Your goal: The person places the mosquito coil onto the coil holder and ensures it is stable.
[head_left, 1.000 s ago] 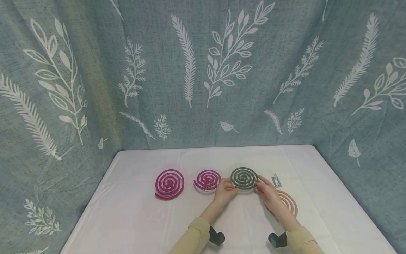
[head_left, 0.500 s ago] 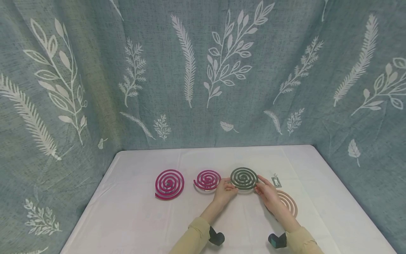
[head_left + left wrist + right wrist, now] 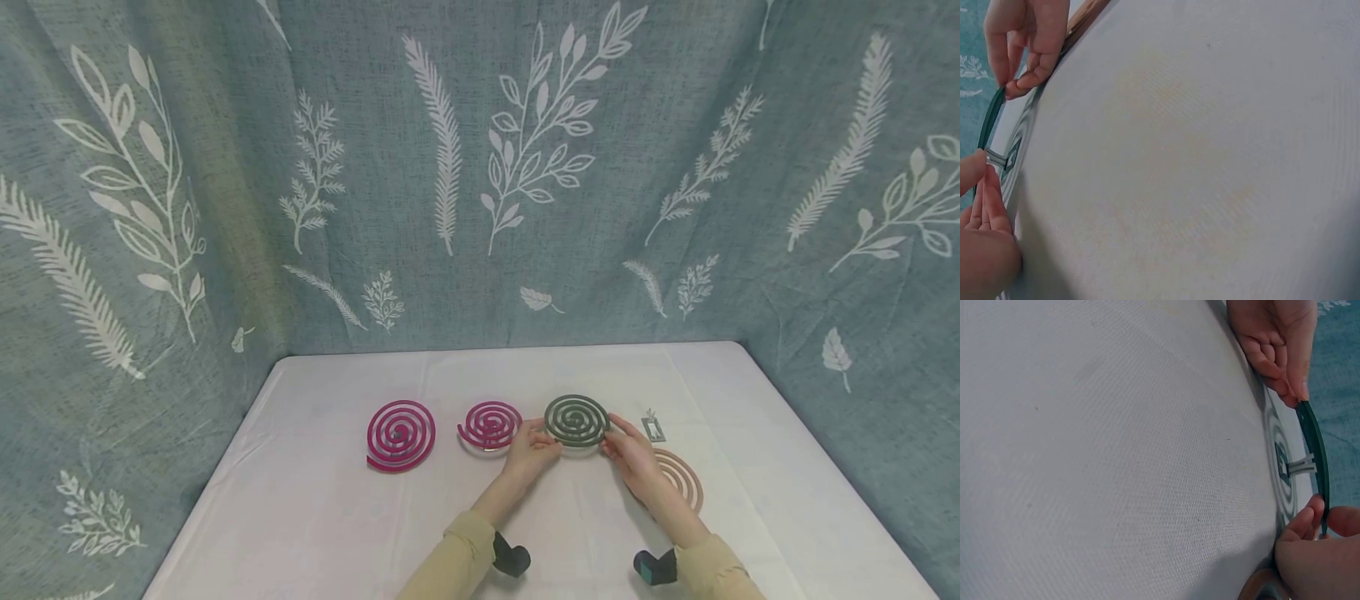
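A left hand and right hand pinch opposite edges of a green spiral coil, roughly flat above the white table over a small metal stand; light, even, level pinches should best seat its centre steadily.

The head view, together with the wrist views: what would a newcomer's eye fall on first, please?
Probably the dark green spiral coil, held over the white table between the person's bare left hand and bare right hand. Next, two bright magenta spiral coils to its left. Behind the table, the blue-green fabric curtain with white leaf patterns fills the background.
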Demonstrator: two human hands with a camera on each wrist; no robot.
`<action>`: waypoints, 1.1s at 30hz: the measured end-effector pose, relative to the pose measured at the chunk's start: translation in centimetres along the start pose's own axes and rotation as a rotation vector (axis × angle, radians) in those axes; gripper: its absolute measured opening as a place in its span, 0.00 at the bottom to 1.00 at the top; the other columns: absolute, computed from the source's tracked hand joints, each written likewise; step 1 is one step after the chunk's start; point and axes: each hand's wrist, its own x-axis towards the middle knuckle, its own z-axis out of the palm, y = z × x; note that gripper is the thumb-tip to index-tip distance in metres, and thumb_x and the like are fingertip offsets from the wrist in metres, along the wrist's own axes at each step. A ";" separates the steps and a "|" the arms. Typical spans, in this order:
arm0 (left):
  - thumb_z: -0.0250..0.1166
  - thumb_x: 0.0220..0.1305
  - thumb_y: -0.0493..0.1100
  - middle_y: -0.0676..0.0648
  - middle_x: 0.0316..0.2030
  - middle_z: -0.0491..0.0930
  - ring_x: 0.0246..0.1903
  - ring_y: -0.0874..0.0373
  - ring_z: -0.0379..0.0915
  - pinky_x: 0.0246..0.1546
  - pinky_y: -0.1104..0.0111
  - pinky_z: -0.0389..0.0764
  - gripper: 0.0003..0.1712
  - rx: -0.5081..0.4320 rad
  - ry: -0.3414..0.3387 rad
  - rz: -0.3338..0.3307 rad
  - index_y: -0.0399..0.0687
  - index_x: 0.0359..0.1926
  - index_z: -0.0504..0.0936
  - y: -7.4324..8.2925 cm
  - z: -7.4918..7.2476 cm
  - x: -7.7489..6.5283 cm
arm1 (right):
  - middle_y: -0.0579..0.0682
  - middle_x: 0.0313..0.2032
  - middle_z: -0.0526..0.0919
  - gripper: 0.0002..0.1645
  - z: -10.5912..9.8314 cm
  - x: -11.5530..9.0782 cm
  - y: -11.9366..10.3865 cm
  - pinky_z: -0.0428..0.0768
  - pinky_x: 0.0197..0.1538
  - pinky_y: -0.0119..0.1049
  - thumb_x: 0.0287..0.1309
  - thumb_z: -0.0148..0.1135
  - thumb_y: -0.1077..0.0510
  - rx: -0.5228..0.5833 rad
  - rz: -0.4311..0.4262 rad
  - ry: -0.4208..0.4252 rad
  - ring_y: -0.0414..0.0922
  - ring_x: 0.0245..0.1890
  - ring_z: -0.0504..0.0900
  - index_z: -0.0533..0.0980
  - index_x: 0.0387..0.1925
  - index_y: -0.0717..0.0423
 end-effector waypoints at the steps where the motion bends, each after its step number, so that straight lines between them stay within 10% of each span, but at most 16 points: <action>1: 0.64 0.55 0.30 0.35 0.36 0.80 0.29 0.64 0.73 0.35 0.73 0.78 0.31 0.004 -0.003 -0.002 0.28 0.59 0.65 0.0 0.0 0.1 | 0.48 0.44 0.71 0.33 0.0 0.0 0.0 0.75 0.41 0.21 0.67 0.43 0.66 -0.003 -0.001 0.000 0.32 0.35 0.73 0.51 0.71 0.61; 33: 0.65 0.55 0.31 0.35 0.33 0.81 0.27 0.64 0.73 0.31 0.74 0.77 0.28 0.041 0.002 0.032 0.29 0.57 0.67 0.6 0.2 -0.1 | 0.49 0.45 0.70 0.32 -0.1 0.4 0.2 0.75 0.41 0.21 0.67 0.42 0.65 0.003 0.000 0.009 0.33 0.36 0.72 0.51 0.71 0.61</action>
